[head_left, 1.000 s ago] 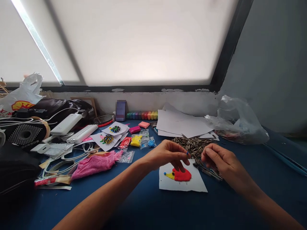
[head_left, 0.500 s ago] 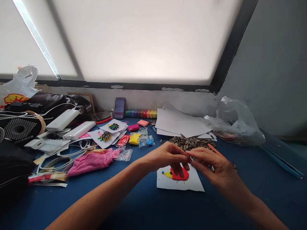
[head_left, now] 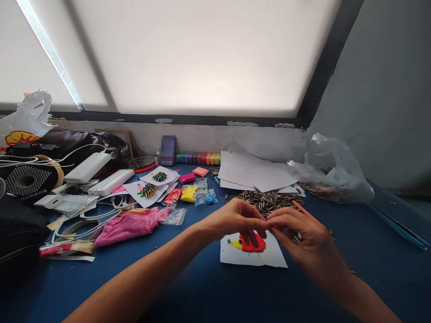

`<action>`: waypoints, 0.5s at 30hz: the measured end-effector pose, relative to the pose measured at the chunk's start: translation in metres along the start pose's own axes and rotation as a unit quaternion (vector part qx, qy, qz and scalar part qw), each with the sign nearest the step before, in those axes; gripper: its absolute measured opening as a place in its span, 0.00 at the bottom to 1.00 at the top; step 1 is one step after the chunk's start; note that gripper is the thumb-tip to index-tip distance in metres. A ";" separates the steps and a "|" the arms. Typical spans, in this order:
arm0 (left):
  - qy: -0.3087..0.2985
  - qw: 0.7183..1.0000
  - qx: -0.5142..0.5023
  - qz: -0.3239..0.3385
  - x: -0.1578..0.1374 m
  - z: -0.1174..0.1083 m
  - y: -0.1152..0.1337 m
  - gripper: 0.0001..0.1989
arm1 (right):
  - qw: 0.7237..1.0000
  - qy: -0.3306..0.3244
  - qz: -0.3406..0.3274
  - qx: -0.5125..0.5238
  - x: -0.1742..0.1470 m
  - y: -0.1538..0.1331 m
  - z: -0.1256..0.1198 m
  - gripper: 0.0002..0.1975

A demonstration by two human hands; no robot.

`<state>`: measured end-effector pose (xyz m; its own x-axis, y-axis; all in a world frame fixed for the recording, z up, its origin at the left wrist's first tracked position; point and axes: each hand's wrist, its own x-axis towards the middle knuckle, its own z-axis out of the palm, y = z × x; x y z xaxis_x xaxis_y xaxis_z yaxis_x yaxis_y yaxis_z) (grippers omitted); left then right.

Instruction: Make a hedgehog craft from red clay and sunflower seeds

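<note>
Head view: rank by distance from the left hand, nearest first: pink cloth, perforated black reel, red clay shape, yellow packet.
1. Red clay shape: just below the fingers, on the white card.
2. Yellow packet: left, farther back.
3. Pink cloth: farther left.
4. Perforated black reel: far left.

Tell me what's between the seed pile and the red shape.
In the head view, the left hand and right hand, fingertips close together, cover most of that stretch.
</note>
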<state>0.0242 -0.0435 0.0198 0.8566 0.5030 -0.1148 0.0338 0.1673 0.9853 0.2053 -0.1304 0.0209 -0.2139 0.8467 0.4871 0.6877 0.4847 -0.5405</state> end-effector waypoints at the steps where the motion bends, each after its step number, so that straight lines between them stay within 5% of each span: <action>1: 0.002 1.000 0.002 0.001 0.000 0.000 0.000 0.20 | 1.000 -0.002 -0.002 0.002 0.000 0.000 0.001 0.06; 7: 0.012 0.999 0.025 0.018 0.001 0.002 -0.004 0.19 | 0.999 0.025 0.038 0.022 -0.003 -0.005 0.008 0.05; 15: 0.106 0.990 0.085 0.044 0.003 -0.013 0.001 0.19 | 0.940 0.040 0.283 0.187 0.008 -0.005 -0.002 0.13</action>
<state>0.0201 -0.0303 0.0190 0.7332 0.6791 -0.0334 0.0655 -0.0216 0.9976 0.2015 -0.1260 0.0286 0.1767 0.9800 0.0909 0.3797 0.0173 -0.9249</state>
